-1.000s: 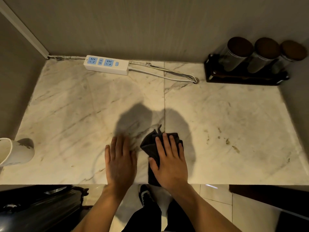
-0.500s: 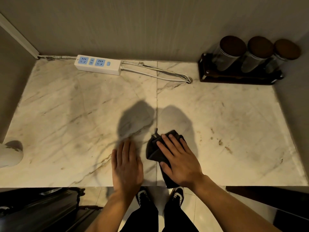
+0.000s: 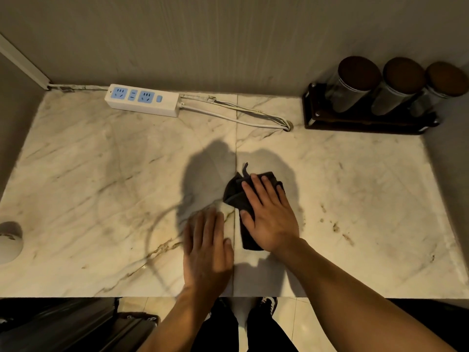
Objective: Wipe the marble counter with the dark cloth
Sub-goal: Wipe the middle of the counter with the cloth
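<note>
Dark cloth bunched under right hand, palm flat w/ fingers spread pressing it on marble counter, just right of left hand, flat and empty. Head view: since 1 s ago right hand angled leftward; wiping underway, brown specks to its right untouched.

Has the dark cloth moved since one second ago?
Yes. The dark crumpled cloth slid rightward: it now lies mostly right of the marble counter seam, under the right hand.

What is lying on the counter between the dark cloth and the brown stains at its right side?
Nothing: in the head view, the marble counter is bare between the dark cloth under the right hand and the brown stains.
</note>
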A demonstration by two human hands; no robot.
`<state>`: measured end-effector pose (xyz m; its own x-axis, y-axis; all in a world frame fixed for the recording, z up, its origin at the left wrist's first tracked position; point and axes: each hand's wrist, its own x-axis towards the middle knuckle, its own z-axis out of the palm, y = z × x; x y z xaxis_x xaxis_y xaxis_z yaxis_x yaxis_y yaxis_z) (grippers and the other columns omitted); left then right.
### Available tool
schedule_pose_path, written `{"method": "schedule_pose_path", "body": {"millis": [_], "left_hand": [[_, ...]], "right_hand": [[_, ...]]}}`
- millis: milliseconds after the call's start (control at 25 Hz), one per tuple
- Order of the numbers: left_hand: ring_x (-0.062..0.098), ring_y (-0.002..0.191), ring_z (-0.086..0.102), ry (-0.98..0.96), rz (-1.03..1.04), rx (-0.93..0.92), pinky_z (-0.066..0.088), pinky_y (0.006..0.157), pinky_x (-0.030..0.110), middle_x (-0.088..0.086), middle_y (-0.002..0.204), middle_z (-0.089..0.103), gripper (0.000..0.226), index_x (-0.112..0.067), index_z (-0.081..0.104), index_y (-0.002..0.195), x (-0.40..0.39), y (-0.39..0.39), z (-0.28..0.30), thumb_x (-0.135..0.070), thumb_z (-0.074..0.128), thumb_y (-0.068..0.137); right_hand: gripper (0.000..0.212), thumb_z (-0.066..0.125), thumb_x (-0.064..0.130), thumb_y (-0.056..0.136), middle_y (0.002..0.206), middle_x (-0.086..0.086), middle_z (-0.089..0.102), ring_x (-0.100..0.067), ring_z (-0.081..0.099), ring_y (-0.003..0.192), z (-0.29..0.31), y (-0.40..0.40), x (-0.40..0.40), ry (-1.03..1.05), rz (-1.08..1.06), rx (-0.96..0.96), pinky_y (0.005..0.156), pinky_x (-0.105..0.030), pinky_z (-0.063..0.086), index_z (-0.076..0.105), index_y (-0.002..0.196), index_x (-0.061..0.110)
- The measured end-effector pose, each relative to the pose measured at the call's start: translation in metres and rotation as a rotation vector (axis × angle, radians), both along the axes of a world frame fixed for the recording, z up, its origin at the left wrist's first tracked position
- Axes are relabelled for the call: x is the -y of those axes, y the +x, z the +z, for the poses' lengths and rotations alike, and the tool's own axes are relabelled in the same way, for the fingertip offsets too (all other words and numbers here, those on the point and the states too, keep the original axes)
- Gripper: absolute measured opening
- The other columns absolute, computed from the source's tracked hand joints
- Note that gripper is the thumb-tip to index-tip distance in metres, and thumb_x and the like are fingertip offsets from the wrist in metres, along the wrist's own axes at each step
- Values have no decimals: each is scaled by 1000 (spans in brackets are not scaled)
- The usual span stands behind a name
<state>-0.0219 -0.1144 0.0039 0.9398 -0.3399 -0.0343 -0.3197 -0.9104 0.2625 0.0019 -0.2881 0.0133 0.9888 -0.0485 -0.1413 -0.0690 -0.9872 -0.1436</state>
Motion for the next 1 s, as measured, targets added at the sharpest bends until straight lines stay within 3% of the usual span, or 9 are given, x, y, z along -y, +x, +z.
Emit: {"method": "schedule_pose_path", "body": {"millis": [240, 520, 1000], "left_hand": [[32, 143, 25, 64, -76, -10, 24, 111, 57, 12, 154, 32, 55, -14, 37, 144, 6, 4, 3, -37, 34, 95], [29, 143, 25, 50, -44, -27, 23, 112, 54, 8, 154, 34, 58, -17, 41, 142, 6, 6, 8, -37, 49, 88], [27, 142, 25, 25, -41, 5, 24, 113, 53, 6, 151, 40, 58, -18, 47, 139, 4, 5, 7, -37, 52, 85]], "right_hand": [[65, 26, 48, 95, 162, -2, 3, -22, -3, 147, -2, 35, 8, -5, -81, -1, 119, -43, -1, 6, 152, 25], [63, 18, 49, 96, 162, -3, 2, -21, -3, 147, -4, 77, 22, 10, -147, -4, 119, -42, -3, 5, 152, 25], [61, 20, 45, 98, 162, -6, 4, -25, -1, 147, -6, 97, 28, 51, -456, 35, 119, -44, -2, 7, 152, 21]]}}
